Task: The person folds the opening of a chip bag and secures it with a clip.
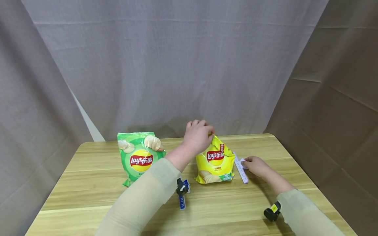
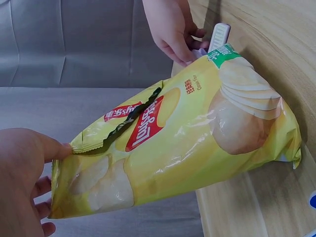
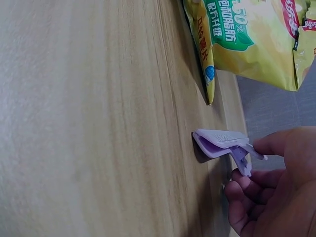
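While a yellow Lay's bag [image 1: 215, 167] rests on the wooden surface [image 1: 224, 209], the left hand [image 1: 198, 136] pinches its top edge.
Just beside the bag, the right hand [image 1: 257, 166] grips a pale purple clip [image 3: 224, 143] between thumb and fingers; a green Lay's bag [image 1: 141, 147] is at left, a blue clip [image 1: 181, 202] lies nearer the camera, and a gray curtain [image 1: 165, 65] hangs behind.

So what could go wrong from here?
The yellow bag looks torn down its front, so chips might spill if it tips or the left hand loses its pinch on the top. The purple clip is held only by its handle end in the right hand, so it could twist or slip free.
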{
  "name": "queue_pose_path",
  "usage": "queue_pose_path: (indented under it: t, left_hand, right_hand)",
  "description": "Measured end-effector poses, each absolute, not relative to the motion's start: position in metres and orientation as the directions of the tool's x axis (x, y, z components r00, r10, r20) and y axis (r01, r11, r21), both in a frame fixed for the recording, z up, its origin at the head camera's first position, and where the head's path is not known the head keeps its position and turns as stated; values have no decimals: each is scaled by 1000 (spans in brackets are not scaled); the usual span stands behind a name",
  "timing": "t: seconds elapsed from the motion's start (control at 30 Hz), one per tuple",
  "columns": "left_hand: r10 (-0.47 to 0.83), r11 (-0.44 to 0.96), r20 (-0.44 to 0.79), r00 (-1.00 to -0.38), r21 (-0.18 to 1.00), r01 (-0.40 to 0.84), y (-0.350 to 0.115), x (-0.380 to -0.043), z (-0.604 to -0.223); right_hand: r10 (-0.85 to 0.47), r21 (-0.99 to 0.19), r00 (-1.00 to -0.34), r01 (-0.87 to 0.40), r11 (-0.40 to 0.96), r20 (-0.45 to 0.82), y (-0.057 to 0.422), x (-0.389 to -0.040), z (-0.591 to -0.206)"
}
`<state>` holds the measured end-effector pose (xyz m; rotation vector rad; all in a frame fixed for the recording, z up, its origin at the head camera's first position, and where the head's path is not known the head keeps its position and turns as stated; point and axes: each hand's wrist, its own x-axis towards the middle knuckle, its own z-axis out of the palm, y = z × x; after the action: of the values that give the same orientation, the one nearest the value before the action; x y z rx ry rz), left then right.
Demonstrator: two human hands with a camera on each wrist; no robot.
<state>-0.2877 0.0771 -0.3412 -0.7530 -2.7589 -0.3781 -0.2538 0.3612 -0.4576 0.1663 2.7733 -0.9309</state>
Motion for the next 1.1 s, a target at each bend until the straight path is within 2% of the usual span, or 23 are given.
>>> queue_pose_path:
  t: [0.57, 1.1]
  left_hand:
    - [451, 833, 321, -832, 183, 522, 76, -287, -341]
    - [449, 834, 315, -836, 189, 519, 76, -287, -341]
  right_hand:
    - [77, -622, -971, 205, 756, -227, 358, -251, -450]
    - [107, -609, -988, 154, 778, -113, 359, -242, -425]
